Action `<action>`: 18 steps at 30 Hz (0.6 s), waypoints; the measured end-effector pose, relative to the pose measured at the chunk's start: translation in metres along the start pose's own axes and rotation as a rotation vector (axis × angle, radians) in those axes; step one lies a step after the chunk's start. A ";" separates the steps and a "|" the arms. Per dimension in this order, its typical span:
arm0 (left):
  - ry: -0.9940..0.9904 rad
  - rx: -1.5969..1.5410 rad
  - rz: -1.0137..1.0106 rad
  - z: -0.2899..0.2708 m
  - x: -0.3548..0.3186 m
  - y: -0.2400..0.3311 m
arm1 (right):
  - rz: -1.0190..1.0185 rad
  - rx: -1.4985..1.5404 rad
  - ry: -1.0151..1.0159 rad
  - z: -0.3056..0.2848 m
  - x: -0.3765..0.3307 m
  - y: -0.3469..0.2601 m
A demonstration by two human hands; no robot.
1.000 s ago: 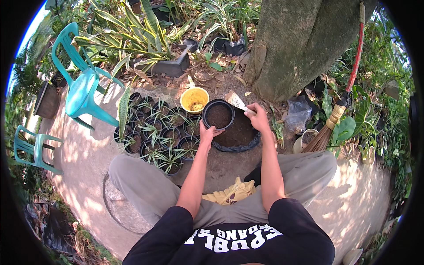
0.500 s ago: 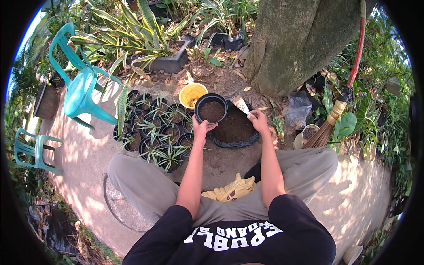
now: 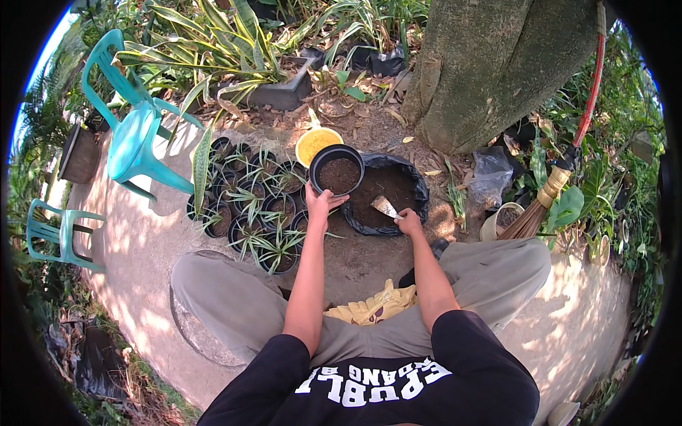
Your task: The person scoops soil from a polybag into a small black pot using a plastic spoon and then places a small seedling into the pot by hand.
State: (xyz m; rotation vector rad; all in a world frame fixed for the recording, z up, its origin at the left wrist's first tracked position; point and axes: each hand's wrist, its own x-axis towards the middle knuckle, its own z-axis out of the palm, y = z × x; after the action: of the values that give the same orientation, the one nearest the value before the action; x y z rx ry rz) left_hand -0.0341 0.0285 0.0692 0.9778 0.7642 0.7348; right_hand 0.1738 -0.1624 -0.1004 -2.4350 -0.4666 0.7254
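Chairs: two teal plastic chairs (image 3: 135,138) stand at far left, well apart from the work.
Seedling pots: a cluster of small black pots (image 3: 252,216) with striped plants sits just left of the hands, within reach.
Left hand: the left hand (image 3: 320,202) is closed on the near rim of a black pot (image 3: 339,170), holding it level so its soil stays in.
Right hand: the right hand (image 3: 408,220) grips a trowel (image 3: 386,206), blade over the black soil bag (image 3: 387,192).
Broom: a broom (image 3: 547,195) leans at right.
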 end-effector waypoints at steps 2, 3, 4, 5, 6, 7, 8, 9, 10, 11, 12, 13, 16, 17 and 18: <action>0.004 0.006 0.001 -0.006 0.001 0.002 | 0.012 -0.005 0.009 0.007 -0.001 -0.007; 0.008 -0.003 0.005 -0.008 0.001 0.003 | 0.015 -0.009 0.027 0.011 0.000 -0.008; 0.012 -0.012 0.009 -0.008 0.000 0.004 | 0.017 -0.013 0.044 0.014 0.001 -0.009; 0.017 -0.021 0.013 -0.009 0.000 0.004 | 0.020 -0.018 0.061 0.018 0.003 -0.010; 0.016 -0.024 0.013 -0.010 0.000 0.004 | 0.028 -0.012 0.043 0.021 0.006 -0.009; 0.015 -0.027 0.012 -0.011 0.001 0.004 | 0.036 -0.007 0.024 0.023 0.010 -0.009; 0.014 -0.030 0.011 -0.012 0.001 0.005 | 0.045 -0.002 0.005 0.026 0.013 -0.009; 0.014 -0.020 0.016 -0.014 0.001 0.005 | 0.043 0.012 0.003 0.029 0.015 -0.011; 0.014 -0.010 0.020 -0.016 0.001 0.005 | 0.042 0.027 0.002 0.032 0.016 -0.013; 0.013 0.000 0.024 -0.017 0.002 0.005 | 0.041 0.042 0.001 0.035 0.017 -0.014; 0.019 -0.003 0.024 -0.020 0.001 0.005 | 0.041 0.043 -0.006 0.037 0.017 -0.020; 0.025 -0.007 0.024 -0.023 0.001 0.006 | 0.041 0.044 -0.013 0.040 0.016 -0.025; 0.021 -0.020 0.014 -0.027 0.000 0.007 | 0.017 0.066 -0.011 0.048 0.022 -0.031; 0.017 -0.024 0.009 -0.027 0.000 0.008 | 0.004 0.077 -0.007 0.050 0.025 -0.030; 0.020 -0.013 0.013 -0.028 0.000 0.009 | -0.009 0.086 -0.011 0.053 0.028 -0.031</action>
State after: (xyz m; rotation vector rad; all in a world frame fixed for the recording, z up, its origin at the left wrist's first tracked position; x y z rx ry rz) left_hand -0.0586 0.0441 0.0677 0.9657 0.7704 0.7606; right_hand 0.1602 -0.1034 -0.1303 -2.3482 -0.4414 0.7407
